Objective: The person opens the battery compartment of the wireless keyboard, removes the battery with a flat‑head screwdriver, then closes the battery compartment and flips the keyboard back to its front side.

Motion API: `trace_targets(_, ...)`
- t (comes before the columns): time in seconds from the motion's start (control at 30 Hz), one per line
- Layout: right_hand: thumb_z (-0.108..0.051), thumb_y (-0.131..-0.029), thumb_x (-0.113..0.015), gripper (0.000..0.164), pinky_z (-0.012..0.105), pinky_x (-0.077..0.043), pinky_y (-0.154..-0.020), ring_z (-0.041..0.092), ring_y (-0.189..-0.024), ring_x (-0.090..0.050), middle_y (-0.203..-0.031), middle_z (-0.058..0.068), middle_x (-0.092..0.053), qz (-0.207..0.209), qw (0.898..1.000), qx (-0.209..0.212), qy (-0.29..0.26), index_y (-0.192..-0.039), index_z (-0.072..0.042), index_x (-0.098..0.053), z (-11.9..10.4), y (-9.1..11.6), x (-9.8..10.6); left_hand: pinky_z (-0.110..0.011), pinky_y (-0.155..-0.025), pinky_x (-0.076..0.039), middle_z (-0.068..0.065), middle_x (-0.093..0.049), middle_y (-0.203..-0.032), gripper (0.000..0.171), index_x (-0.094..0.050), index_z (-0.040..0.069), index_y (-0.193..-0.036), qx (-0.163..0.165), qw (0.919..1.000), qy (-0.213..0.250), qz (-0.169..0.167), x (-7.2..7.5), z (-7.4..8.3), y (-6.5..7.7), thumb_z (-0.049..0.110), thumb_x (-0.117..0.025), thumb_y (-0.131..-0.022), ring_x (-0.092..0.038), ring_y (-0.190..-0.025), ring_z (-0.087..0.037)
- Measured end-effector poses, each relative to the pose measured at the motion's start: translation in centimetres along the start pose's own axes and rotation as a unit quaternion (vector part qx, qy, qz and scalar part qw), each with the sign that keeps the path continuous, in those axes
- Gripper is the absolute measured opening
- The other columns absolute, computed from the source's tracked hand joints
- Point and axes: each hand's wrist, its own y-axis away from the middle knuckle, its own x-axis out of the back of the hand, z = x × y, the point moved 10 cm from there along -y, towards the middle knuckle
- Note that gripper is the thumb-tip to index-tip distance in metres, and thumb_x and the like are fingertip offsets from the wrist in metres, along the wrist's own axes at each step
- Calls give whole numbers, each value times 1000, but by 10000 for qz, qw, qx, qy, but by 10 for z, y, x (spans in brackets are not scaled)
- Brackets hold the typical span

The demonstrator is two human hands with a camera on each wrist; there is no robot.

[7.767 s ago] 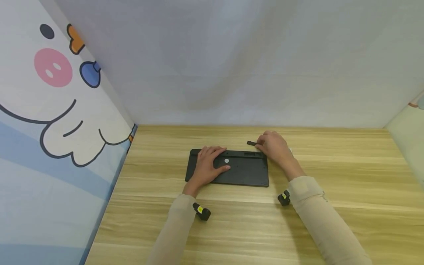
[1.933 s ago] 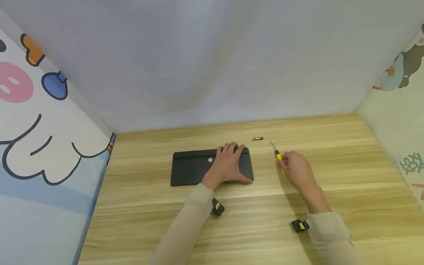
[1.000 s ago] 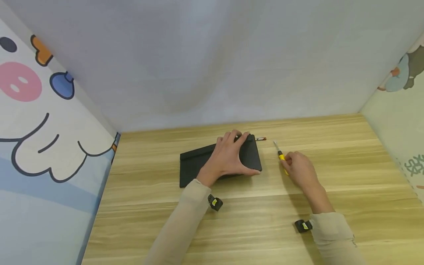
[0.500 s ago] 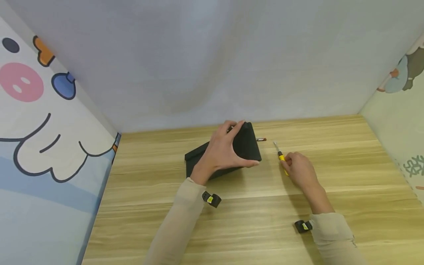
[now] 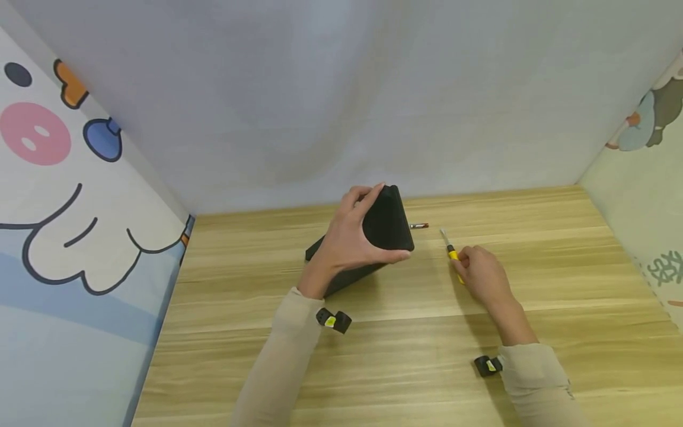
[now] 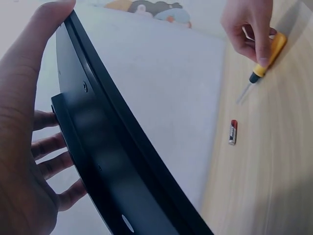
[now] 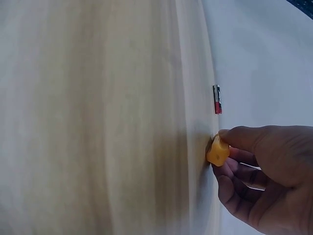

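Note:
My left hand (image 5: 347,237) grips a black keyboard (image 5: 388,219) across its right end, thumb on the near edge and fingers at the far edge. That end is raised off the table and the board stands tilted; its left part is partly behind the hand and forearm. In the left wrist view, the keyboard's underside (image 6: 117,142) shows small screw holes. To the right, my right hand (image 5: 484,276) pinches the yellow handle of a screwdriver (image 5: 452,254), whose metal shaft points away from me. A red-and-silver battery (image 5: 419,226) lies between the keyboard and the screwdriver tip.
The wooden table (image 5: 400,367) ends at a pale back wall (image 5: 341,118). A panel with cartoon figures (image 5: 48,225) borders its left side, and another printed panel (image 5: 656,207) stands at the right. Small black cameras (image 5: 487,366) are worn at both wrists.
Lately my left hand has raised and tilted the keyboard's right end, while the right hand and screwdriver stayed put. Earliest, the right hand held a small black strip over the flat-lying keyboard.

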Motion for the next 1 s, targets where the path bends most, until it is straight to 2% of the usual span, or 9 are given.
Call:
trace_targets(0.27, -19, -102, -62, 31, 42, -59, -68, 32, -83, -68, -99, 26, -69, 42, 10000, 37, -22, -107, 11, -69, 1, 1, -2, -50, -112, -47, -9, -44, -145, 122, -33, 28, -161, -250, 9961, 720, 448, 18, 4, 5, 42, -98, -59, -46, -131, -23)
trace_targets(0.3, -19, -102, -62, 31, 42, -60, -68, 33, -83, -68, -99, 26, -69, 45, 10000, 40, -26, -108, 11, -69, 1, 1, -2, -51, -112, -47, -9, -44, -145, 121, -33, 29, -161, -273, 9950, 825, 500, 19, 4, 6, 44, -97, -59, -46, -130, -23)
trace_targets(0.37, -19, -102, -62, 31, 42, -60, -68, 32, -83, -68, -99, 26, -69, 43, 10000, 34, -34, -108, 11, -69, 1, 1, -2, -50, -111, -47, -9, -45, -143, 120, -34, 30, -160, -307, 9926, 1010, 594, 24, 6, 7, 60, -92, -60, -46, -129, -23)
trace_targets(0.47, -19, -102, -62, 31, 43, -60, -69, 32, -84, -68, -100, 26, -69, 45, 10000, 15, -66, -109, 10, -69, 2, 1, -2, -48, -109, -47, -8, -47, -141, 122, -36, 30, -160, -296, 9897, 1205, 719, 30, 6, 9, 85, -76, -59, -47, -127, -21)
trace_targets(0.53, -19, -101, -62, 30, 42, -59, -68, 32, -84, -68, -99, 25, -69, 57, 9999, -7, -118, -109, 10, -69, 3, 1, -2, -46, -106, -49, -8, -47, -140, 126, -37, 29, -159, -261, 9878, 1318, 792, 33, 6, 10, 95, -66, -57, -48, -125, -20)
trace_targets(0.77, -20, -102, -61, 32, 39, -58, -65, 32, -83, -68, -100, 26, -70, 26, 9997, 42, -246, -111, 9, -69, 4, 3, -1, -40, -102, -51, -8, -49, -141, 127, -39, 27, -159, -185, 9834, 1493, 1019, 45, 4, 16, 97, -65, -56, -49, -128, -19)
trace_targets(1.0, -23, -102, -59, 36, 50, -58, -73, 36, -88, -68, -101, 24, -69, 252, 9992, 161, -251, -120, 7, -68, -5, 6, 10, -46, -104, -51, -11, -48, -145, 129, -37, 23, -160, -292, 9800, 1638, 1094, 52, 8, 21, 96, -66, -58, -49, -129, -23)
